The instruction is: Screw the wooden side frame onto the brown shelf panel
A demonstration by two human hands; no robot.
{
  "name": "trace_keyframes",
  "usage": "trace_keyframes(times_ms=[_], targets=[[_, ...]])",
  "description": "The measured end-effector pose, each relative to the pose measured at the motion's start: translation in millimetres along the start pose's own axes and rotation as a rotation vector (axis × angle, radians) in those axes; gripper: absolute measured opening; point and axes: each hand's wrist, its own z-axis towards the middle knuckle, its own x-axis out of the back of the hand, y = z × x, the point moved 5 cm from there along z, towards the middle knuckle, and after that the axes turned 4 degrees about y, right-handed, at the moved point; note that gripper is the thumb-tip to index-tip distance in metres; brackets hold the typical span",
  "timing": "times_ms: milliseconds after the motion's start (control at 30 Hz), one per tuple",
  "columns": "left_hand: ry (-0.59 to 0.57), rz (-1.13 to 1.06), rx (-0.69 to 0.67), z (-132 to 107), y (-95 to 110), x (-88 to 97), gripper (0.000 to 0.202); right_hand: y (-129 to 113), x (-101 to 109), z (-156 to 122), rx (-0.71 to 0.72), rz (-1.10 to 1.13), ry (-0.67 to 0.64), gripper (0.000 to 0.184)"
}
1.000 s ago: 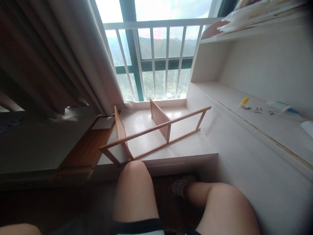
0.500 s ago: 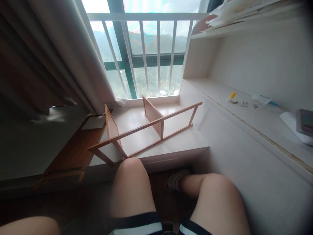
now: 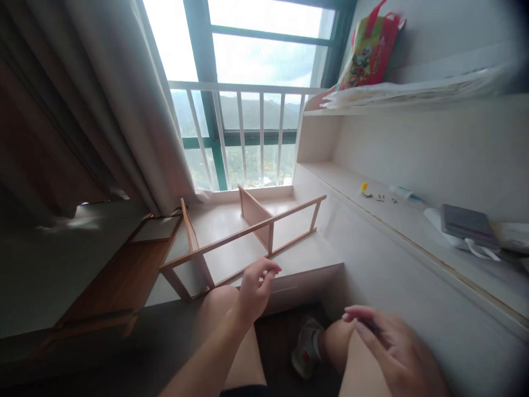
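A half-built light wooden frame (image 3: 243, 234) with two upright panels lies on a white window ledge (image 3: 306, 253). My left hand (image 3: 256, 289) hovers over my left knee, just in front of the frame's near rail, with its fingers curled and the fingertips pinched toward the thumb; I cannot see anything in the pinch. My right hand (image 3: 392, 347) is low at the right above my right knee, smeared by motion, fingers reaching left. A dark sliver shows between its fingers, but I cannot make it out.
A long white shelf on the right carries small screws (image 3: 380, 197), a yellow-capped item (image 3: 364, 187), a tube (image 3: 400, 192) and a dark notebook (image 3: 467, 223). A colourful bag (image 3: 367, 49) stands on the upper shelf. A curtain (image 3: 136, 110) hangs left; a brown board (image 3: 124, 275) lies below it.
The view has tilted upward, showing more window and the bag. Both hands have come into view over my knees; earlier only my legs showed.
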Motion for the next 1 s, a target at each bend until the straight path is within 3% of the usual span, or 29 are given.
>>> trace_keyframes(times_ms=[133,233,433,633,800,1000], targets=[[-0.243,0.369,0.292,35,-65,-47.7,0.026,27,-56,29,0.002,0.086,-0.266,0.04],[-0.251,0.473,0.354,58,-100,-55.8,0.023,27,-85,49,0.077,0.082,-0.41,0.038],[-0.211,0.587,0.364,81,-129,-56.0,0.023,22,-131,116,0.112,0.178,-0.499,0.039],[-0.28,0.66,0.391,81,-154,-75.5,0.027,60,-182,172,0.112,0.189,-0.505,0.043],[-0.317,0.731,0.377,97,-163,-88.8,0.018,83,-194,184,0.051,0.221,-0.435,0.036],[-0.407,0.719,0.372,111,-165,-99.0,0.019,76,-181,182,0.122,0.049,-0.333,0.033]])
